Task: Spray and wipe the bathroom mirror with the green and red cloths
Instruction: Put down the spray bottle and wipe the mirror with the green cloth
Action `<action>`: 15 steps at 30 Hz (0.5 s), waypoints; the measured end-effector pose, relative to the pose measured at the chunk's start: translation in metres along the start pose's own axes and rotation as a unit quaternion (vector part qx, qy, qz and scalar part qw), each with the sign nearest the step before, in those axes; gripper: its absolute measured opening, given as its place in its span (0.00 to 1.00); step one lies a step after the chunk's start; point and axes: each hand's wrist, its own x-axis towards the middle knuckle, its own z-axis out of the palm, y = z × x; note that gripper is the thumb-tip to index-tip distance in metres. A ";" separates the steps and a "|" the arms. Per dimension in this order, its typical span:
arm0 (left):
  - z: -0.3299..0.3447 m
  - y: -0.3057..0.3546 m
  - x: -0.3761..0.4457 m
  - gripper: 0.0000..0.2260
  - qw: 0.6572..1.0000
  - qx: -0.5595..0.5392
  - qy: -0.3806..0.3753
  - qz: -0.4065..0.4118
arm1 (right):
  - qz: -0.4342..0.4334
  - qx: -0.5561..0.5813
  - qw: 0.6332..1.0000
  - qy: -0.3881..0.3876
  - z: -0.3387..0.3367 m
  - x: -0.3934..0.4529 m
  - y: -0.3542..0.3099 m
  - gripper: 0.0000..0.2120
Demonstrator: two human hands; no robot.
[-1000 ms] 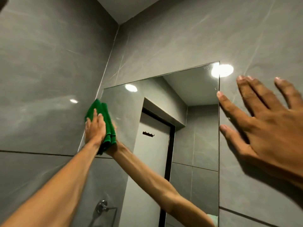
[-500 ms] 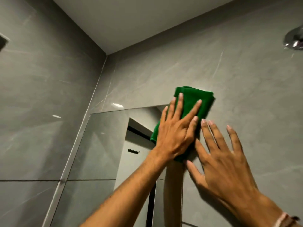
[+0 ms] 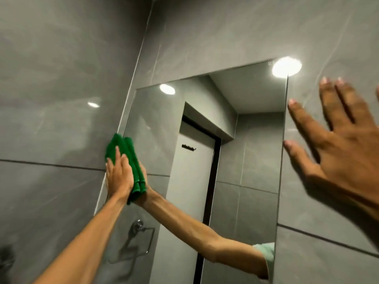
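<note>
A frameless rectangular mirror (image 3: 256,160) hangs on the grey tiled wall. My left hand (image 3: 119,175) presses a folded green cloth (image 3: 123,148) flat against the mirror's left edge, about halfway up. My right hand (image 3: 344,148) lies flat with fingers spread on the wall tile just right of the mirror's right edge, holding nothing. The glass reflects my left arm, a white door and ceiling lights. No red cloth or spray bottle is in sight.
Grey tiled walls (image 3: 51,99) meet in a corner just left of the mirror. A chrome towel ring (image 3: 141,228) shows as a reflection low in the mirror. A bright lamp glare (image 3: 287,66) sits at the mirror's top right corner.
My left hand has swept the green cloth from the mirror's top right corner back to its left edge and lower down. My right hand stays flat on the wall beside the mirror.
</note>
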 end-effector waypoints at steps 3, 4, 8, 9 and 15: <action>0.001 -0.003 -0.052 0.24 0.993 -0.005 0.011 -0.120 | -0.002 0.000 1.000 -0.006 -0.012 -0.001 0.000 0.40; 0.004 0.011 -0.067 0.24 0.991 -0.010 0.011 -0.135 | -0.003 -0.002 1.000 -0.003 -0.017 -0.002 -0.002 0.39; 0.026 0.112 -0.134 0.24 1.000 -0.006 -0.013 0.010 | -0.008 0.018 0.999 -0.051 -0.043 -0.005 -0.008 0.37; 0.034 0.142 -0.151 0.24 0.997 -0.004 -0.028 0.078 | -0.012 0.024 0.997 -0.069 -0.048 -0.003 -0.007 0.37; 0.057 0.235 -0.203 0.24 0.889 -0.002 -0.095 0.449 | -0.009 0.043 0.994 -0.097 -0.053 -0.016 -0.013 0.39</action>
